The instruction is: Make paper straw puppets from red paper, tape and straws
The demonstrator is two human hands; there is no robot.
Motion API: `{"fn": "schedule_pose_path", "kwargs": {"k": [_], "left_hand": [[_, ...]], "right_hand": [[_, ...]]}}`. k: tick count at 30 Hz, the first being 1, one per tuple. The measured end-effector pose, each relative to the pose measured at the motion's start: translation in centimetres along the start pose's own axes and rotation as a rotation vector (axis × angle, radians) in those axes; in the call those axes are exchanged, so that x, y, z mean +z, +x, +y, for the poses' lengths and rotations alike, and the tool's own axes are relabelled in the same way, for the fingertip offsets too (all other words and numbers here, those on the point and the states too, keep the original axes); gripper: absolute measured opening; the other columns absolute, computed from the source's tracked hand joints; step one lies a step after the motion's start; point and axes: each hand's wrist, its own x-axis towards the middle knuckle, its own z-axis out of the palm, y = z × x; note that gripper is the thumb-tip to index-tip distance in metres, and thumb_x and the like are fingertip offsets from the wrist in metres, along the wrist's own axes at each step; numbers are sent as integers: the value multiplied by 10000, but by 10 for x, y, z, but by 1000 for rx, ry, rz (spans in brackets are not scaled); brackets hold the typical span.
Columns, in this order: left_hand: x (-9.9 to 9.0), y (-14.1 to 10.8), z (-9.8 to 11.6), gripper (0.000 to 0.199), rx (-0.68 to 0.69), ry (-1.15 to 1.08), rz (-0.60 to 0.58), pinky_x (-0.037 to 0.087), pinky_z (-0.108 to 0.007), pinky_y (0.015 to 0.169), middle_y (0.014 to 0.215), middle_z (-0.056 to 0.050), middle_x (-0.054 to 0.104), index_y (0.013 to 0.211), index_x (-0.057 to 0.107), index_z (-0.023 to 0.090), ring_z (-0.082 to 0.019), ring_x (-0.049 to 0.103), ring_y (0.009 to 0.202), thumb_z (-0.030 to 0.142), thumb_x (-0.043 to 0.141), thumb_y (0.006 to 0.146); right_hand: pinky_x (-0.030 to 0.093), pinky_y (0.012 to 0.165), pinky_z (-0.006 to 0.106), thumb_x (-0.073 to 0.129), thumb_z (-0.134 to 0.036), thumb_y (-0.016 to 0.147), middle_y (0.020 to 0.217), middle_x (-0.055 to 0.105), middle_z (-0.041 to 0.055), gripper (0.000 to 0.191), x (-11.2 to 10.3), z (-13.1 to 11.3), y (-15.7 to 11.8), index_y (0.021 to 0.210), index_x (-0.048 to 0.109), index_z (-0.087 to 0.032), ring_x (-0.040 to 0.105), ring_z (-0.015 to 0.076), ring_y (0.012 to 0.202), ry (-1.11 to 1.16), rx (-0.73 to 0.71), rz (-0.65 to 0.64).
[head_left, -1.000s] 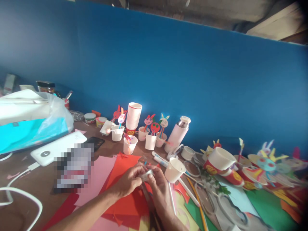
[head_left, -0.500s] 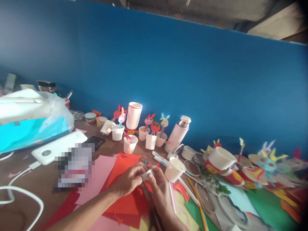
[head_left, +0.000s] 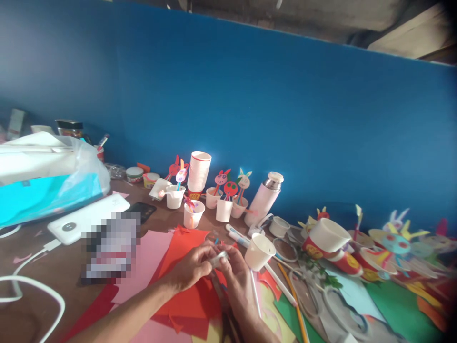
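Over the red paper (head_left: 189,295), my left hand (head_left: 194,264) and my right hand (head_left: 235,276) meet with fingers pinched. Between them they hold a small pale, shiny piece (head_left: 219,259); its exact kind is unclear. A bit of blue (head_left: 216,241) shows just behind the fingertips, partly hidden by them. Just right of my right hand stands a white paper cup (head_left: 260,251). Pink paper (head_left: 153,257) lies beneath and to the left of the red sheets.
Small cups with paper animal faces (head_left: 224,209) stand near the blue partition (head_left: 250,105), beside a cup stack (head_left: 199,171) and a pink thermos (head_left: 263,197). A white power bank (head_left: 89,219) lies left. Pencils (head_left: 293,295), tape rings (head_left: 344,312) and more decorated cups (head_left: 332,238) crowd the right.
My fingers shift very slightly around the pale piece. Everything else stays in place.
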Motion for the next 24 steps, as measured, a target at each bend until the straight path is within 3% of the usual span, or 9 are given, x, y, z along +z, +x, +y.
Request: {"fn": "schedule_pose_path", "kwargs": {"k": [4,12,18,24], "left_hand": [[-1,0,1,136,-14,-28,4,511,-320,665,920,-30,530,745,581,155,-182,618,730,268,555,673],[1,0,2,165,-21,4,35,492,-281,621,947,-25,526,711,558,149,-150,608,676,305,563,659],[-1,2,-1,119,-8,3,24,485,-275,597,830,-8,555,689,562,151,-138,603,603,244,507,641],[0,2,0,155,-25,-54,7,531,-296,638,936,-13,525,740,541,159,-161,637,699,291,576,668]], "right_hand": [[578,758,321,699,-525,801,997,720,98,425,0,1,0,1041,634,-180,690,256,923,-4,3,-4],[594,645,308,723,-526,774,1057,724,120,435,2,-2,-1,1034,627,-191,710,264,872,64,37,-23],[578,809,361,689,-523,812,1069,718,108,413,0,4,0,1055,607,-199,694,269,953,21,15,-24],[578,786,352,669,-529,826,1035,704,102,431,-6,10,1,1078,604,-186,678,267,958,-50,-5,-2]]}}
